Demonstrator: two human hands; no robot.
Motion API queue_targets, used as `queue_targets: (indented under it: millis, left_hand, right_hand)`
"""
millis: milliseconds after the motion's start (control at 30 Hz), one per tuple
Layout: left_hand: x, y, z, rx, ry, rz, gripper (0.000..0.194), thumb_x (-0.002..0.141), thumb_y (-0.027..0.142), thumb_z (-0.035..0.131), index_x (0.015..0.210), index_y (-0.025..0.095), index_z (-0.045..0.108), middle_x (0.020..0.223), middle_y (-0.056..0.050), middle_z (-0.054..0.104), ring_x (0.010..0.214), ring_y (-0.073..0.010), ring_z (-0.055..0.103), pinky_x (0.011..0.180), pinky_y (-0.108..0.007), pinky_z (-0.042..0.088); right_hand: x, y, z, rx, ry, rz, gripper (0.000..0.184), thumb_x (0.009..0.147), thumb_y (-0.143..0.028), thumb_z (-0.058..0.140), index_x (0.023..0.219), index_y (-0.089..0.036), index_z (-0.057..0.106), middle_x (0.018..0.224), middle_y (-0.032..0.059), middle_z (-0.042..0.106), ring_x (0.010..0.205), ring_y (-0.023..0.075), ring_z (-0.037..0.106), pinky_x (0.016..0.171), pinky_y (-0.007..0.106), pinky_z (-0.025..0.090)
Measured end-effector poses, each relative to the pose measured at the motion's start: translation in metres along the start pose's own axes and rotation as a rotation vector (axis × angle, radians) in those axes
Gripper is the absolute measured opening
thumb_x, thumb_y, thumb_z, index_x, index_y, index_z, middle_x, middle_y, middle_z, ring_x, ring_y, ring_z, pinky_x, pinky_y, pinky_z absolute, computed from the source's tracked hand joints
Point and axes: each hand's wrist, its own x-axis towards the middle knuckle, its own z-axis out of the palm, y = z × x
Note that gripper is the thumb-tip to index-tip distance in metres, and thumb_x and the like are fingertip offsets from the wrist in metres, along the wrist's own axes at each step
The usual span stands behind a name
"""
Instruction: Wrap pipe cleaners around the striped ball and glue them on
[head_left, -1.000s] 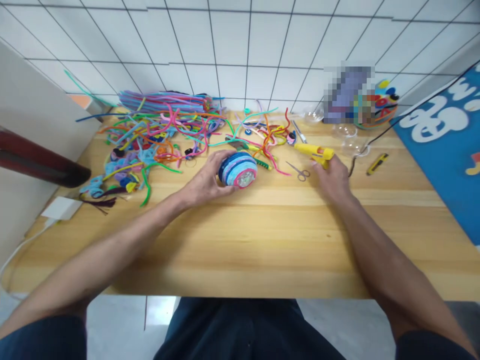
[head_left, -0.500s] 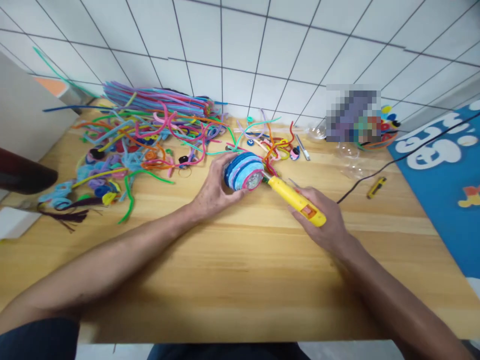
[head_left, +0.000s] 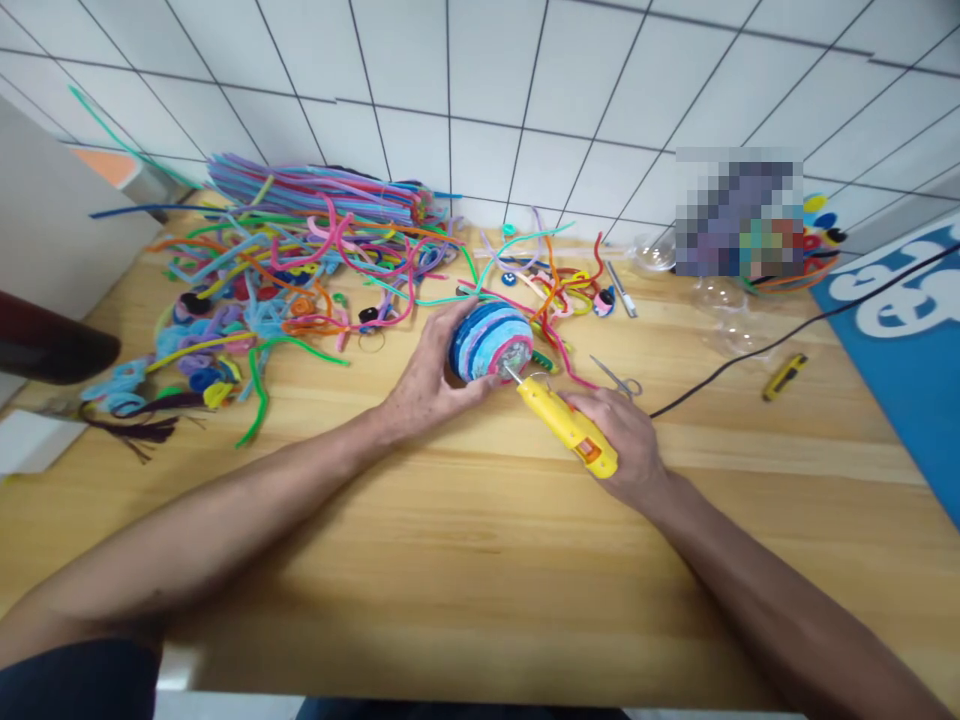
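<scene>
My left hand (head_left: 435,375) is wrapped round a ball (head_left: 491,338) covered in rings of blue, light blue and purple pipe cleaner. A pink ring circles a bare, clear-looking patch on the ball's near right side. In my right hand (head_left: 622,435) is a yellow hot glue gun (head_left: 566,425), its metal nozzle at that bare patch; whether it touches I cannot tell. Scissors (head_left: 619,378) lie just beyond my right hand, partly hidden by it. Behind the ball are loose pipe cleaners (head_left: 555,290) in orange, red and pink.
Tangled pipe cleaners (head_left: 262,300) cover the table's left, with a thick bundle (head_left: 315,190) against the tiled wall. Clear plastic balls (head_left: 739,325) and a yellow cutter (head_left: 785,377) lie right. A black cord (head_left: 750,345) crosses there. A dark cylinder (head_left: 52,340) juts in from the left.
My right hand has brought the glue gun left and nearer, its nozzle shifting from the ball's right edge to the bare patch. The scissors show more fully. My left hand keeps its hold.
</scene>
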Motion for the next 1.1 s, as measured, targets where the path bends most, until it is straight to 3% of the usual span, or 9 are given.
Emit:
queue_targets:
  millis: [367,500,700,1100]
  left_hand:
    - [0.0002,0.0048,-0.0018,-0.035,-0.038,-0.036,0.098,0.099,0.061,0.092,0.177,0.036,0.040,0.178,-0.017,0.053,0.169,-0.0419,0.054,0.143,-0.068,0.046]
    - [0.0010,0.0045,-0.0022,-0.039,-0.042,-0.036,0.097,0.099,0.061,0.091,0.177,0.035,0.040,0.178,-0.018,0.051,0.169,-0.0422,0.053,0.142,-0.068,0.047]
    - [0.0013,0.0038,-0.0022,-0.055,-0.038,-0.022,0.095,0.099,0.061,0.091,0.177,0.036,0.042,0.178,-0.017,0.053,0.168,-0.0421,0.055,0.143,-0.068,0.046]
    - [0.0019,0.0010,-0.0033,-0.039,-0.058,-0.004,0.098,0.100,0.060,0.090,0.179,0.036,0.039,0.179,-0.018,0.052,0.170,-0.0427,0.053,0.144,-0.068,0.045]
  right_hand:
    - [-0.0011,-0.0018,0.0013,-0.010,-0.037,0.028,0.039,0.119,-0.033,0.059,0.153,-0.023,0.074,0.106,0.0096,0.087,0.090,0.0285,0.079,0.082,0.043,0.063]
    - [-0.0018,-0.0012,0.0025,-0.024,0.005,0.024,0.039,0.119,-0.030,0.058,0.154,-0.025,0.073,0.113,0.0094,0.088,0.093,0.0286,0.080,0.085,0.044,0.064]
    - [-0.0064,0.0009,0.0016,-0.030,-0.065,0.071,0.035,0.118,-0.034,0.058,0.146,-0.026,0.077,0.113,0.0094,0.088,0.095,0.0285,0.080,0.088,0.045,0.065]
    - [-0.0056,0.0018,0.0019,-0.021,-0.052,0.065,0.034,0.119,-0.037,0.058,0.146,-0.028,0.077,0.113,0.0086,0.088,0.094,0.0287,0.081,0.086,0.045,0.064]
